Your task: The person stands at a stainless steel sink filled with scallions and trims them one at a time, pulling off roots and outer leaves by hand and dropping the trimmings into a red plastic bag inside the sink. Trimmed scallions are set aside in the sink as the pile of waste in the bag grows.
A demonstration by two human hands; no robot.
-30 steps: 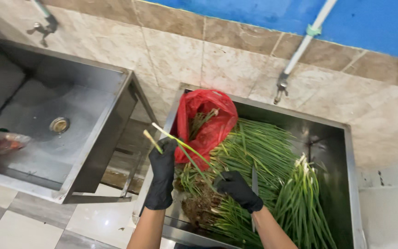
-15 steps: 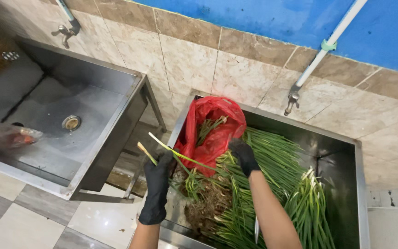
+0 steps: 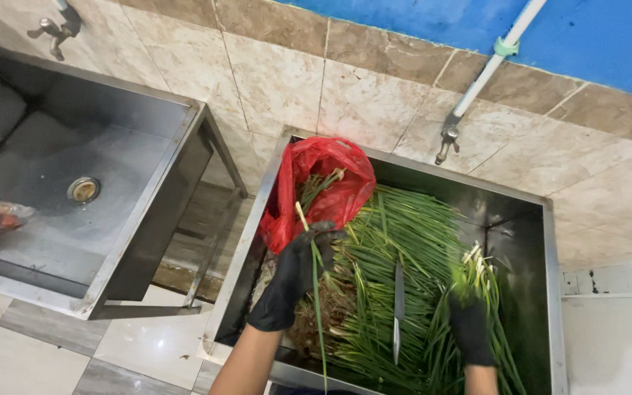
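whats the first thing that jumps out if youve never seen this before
The heap of green onions filling the steel sink on the right, with a red plastic bag bright at its back left corner. Next, two black-gloved hands: the left hand holds one long stalk, the right hand grips a bunch. A knife lies on the greens between them.

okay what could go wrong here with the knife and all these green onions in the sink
The knife lies loose on the green onions, blade between both gloved hands; the right hand, buried in the stalks, could brush it. The stalk in the left hand hangs over the sink rim and might drop to the floor.
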